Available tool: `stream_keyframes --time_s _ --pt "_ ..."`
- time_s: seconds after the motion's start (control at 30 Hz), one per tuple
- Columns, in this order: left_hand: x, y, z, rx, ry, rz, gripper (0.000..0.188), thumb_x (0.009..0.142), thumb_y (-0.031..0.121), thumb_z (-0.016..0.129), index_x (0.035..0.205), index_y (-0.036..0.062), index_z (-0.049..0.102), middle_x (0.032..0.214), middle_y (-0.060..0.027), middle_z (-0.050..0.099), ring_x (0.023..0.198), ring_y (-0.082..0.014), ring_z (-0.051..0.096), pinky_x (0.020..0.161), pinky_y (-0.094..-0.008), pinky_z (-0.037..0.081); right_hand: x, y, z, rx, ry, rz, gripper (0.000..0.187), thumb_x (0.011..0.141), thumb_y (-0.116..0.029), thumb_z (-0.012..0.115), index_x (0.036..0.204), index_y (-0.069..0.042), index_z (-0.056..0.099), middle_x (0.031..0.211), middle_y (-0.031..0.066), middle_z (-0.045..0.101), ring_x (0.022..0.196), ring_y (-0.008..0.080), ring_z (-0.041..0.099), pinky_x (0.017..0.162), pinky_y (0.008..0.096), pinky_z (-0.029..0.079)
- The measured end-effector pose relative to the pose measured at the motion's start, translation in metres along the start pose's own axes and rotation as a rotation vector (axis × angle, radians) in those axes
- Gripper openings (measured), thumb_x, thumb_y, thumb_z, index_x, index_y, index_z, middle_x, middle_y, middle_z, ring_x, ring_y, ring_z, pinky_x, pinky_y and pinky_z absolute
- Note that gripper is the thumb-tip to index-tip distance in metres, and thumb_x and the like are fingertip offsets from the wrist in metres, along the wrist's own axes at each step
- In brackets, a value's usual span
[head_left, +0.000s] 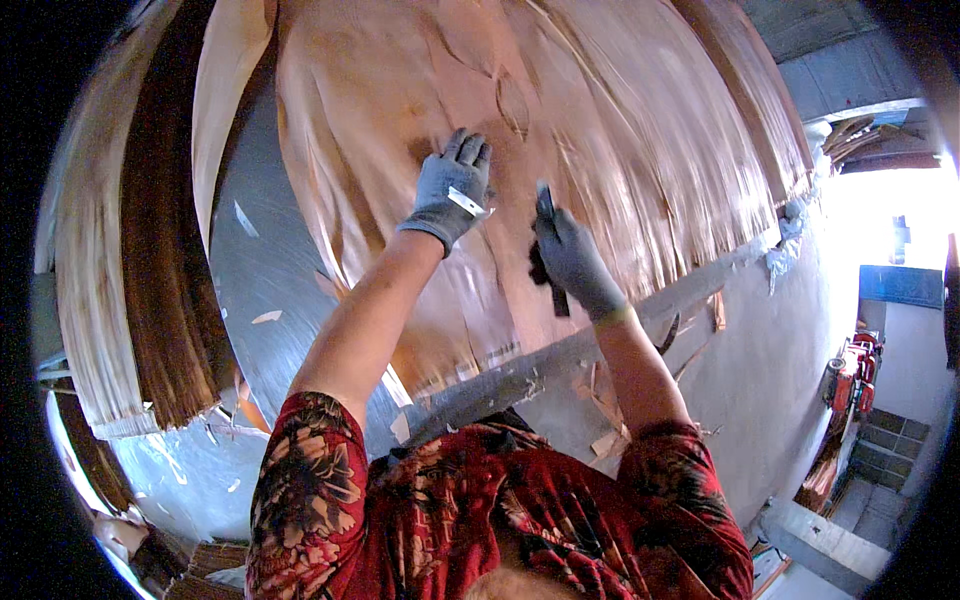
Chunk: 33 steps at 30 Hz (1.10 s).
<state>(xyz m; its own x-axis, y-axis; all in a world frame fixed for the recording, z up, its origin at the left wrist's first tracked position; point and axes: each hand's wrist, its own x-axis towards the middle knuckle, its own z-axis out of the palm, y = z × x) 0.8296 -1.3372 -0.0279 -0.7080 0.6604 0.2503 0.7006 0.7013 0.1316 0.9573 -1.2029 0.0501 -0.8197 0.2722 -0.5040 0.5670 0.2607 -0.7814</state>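
Observation:
A broad sheet of reddish-brown wood veneer point(380, 90) with wavy grain lies across the table before me. My left hand point(452, 190), in a grey glove, rests flat on it with the fingers stretched out. A white strip point(467, 202) lies across the back of that glove. To its right, my right hand point(573, 258), gloved too, is closed round a dark-handled knife point(544, 203) whose short blade points away from me. The blade tip is blurred, so I cannot tell whether it touches the veneer. A slit-like oval mark point(512, 105) shows in the sheet beyond the hands.
Dark and pale veneer strips point(165, 250) hang over the left side of the grey table point(265, 260). Veneer scraps point(605, 440) lie near the table's front edge and on the floor. At the far right stand a red machine point(853, 375) and a blue box point(900, 286) by a bright opening.

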Motion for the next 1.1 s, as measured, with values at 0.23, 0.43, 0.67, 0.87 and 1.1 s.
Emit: stream_keyframes --time_s 0.23,0.43,0.67,0.87,1.1 --pt "0.003 -0.017 0.009 -0.089 -0.021 0.028 0.044 0.073 0.028 0.060 0.112 0.0090 0.055 0.126 -0.0083 0.050 0.119 -0.0253 0.046 0.079 -0.0411 0.045 0.128 0.000 0.038 -0.651 0.231 -0.294 0.031 0.085 -0.020 0.043 0.084 0.006 0.060 0.083 0.0296 0.060 0.084 0.0444 0.059 0.074 0.0488 0.048" --pt "0.010 -0.003 -0.010 -0.160 -0.072 0.021 0.037 0.073 0.026 0.058 0.107 0.0118 0.058 0.122 -0.0095 0.051 0.116 -0.0269 0.047 0.078 -0.0415 0.045 0.112 -0.016 0.036 -0.656 0.222 -0.216 0.028 0.083 -0.019 0.046 0.082 0.004 0.062 0.088 0.0285 0.062 0.086 0.0423 0.061 0.074 0.0473 0.049" --pt "0.007 -0.005 -0.005 0.072 -0.062 0.127 0.048 0.074 0.034 0.058 0.119 0.0184 0.055 0.121 -0.0108 0.051 0.116 -0.0294 0.045 0.083 -0.0451 0.044 0.050 -0.001 0.050 -0.853 0.167 -0.198 0.029 0.086 -0.024 0.046 0.089 0.002 0.059 0.081 0.0250 0.064 0.081 0.0402 0.063 0.068 0.0471 0.051" --pt "0.011 -0.001 -0.011 0.119 -0.156 0.157 0.056 0.071 0.040 0.066 0.124 0.0281 0.052 0.124 -0.0086 0.046 0.117 -0.0284 0.040 0.084 -0.0467 0.042 -0.030 0.074 0.060 -0.755 0.249 -0.112 0.027 0.087 -0.024 0.047 0.084 0.002 0.051 0.063 0.0243 0.059 0.060 0.0404 0.061 0.054 0.0476 0.049" --pt "0.012 -0.003 -0.028 0.126 -0.283 0.152 0.051 0.078 0.031 0.057 0.127 0.0261 0.050 0.126 -0.0133 0.046 0.117 -0.0321 0.043 0.087 -0.0453 0.044 -0.144 0.085 0.042 -0.762 -0.090 0.041 0.030 0.085 -0.020 0.047 0.105 0.003 0.049 0.078 0.0233 0.064 0.067 0.0377 0.064 0.058 0.0465 0.051"
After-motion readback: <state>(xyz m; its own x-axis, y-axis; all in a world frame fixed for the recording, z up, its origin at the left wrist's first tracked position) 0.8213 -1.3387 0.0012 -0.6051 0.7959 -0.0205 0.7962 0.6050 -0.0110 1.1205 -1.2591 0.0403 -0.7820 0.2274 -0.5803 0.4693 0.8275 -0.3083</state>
